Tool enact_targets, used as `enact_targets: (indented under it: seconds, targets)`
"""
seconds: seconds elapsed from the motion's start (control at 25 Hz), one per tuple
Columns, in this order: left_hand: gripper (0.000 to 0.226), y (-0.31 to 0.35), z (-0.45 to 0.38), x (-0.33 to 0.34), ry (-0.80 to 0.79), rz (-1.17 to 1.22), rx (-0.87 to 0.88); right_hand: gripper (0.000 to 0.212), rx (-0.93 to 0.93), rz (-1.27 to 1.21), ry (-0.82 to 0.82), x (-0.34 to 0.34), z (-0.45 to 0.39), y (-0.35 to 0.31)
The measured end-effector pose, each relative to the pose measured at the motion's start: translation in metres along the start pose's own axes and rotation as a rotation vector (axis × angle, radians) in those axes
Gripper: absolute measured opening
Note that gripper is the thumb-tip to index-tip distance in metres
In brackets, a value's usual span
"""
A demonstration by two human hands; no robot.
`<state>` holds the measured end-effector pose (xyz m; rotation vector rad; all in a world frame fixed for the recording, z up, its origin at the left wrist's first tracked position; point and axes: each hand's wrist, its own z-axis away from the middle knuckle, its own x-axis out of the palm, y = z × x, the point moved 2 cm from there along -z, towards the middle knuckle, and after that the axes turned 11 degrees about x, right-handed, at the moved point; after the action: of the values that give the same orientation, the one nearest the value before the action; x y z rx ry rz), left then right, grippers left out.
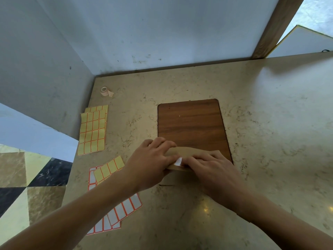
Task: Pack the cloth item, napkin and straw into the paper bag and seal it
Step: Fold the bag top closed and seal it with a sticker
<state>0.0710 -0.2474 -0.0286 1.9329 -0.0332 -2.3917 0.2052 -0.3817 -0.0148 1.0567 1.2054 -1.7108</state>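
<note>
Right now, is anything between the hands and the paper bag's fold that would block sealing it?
Nothing visible does. Both the left hand and right hand already press on the folded paper bag, with a white sticker between their fingertips on the flap. The sticker sheets lie off to the left, clear of it.

- Most of the paper bag (189, 153) lies hidden under the left hand (153, 159) and right hand (214, 170); its contents cannot be seen.
- The white sticker (178, 161) shows only as a sliver between the fingertips.
- The left forearm covers part of the label sheets (115, 216).
- Both arms run off the bottom edge.
- The tape roll (104, 91) is too small for detail.
</note>
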Motion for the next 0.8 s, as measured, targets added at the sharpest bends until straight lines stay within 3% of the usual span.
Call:
enact_targets:
  seconds: [0.24, 0.44, 0.6, 0.8]
  targets:
    - [0.042, -0.0037, -0.0043, 0.0016, -0.005, 0.109, 0.010, 0.050, -0.025, -0.003, -0.011, 0.0003, 0.0019, -0.0007]
    - [0.049, -0.0009, -0.0037, 0.0014, -0.033, -0.069, -0.038, 0.050, -0.038, 0.042, -0.015, 0.0027, 0.0016, -0.0010]
    - [0.059, -0.0032, 0.0002, 0.0002, 0.005, -0.035, -0.085, 0.050, -0.041, 0.048, 0.016, 0.0033, 0.0016, 0.0001]
    - [0.044, -0.0044, -0.0032, 0.0015, -0.013, 0.080, -0.007, 0.049, -0.058, 0.019, 0.060, 0.0038, 0.0011, 0.0010]
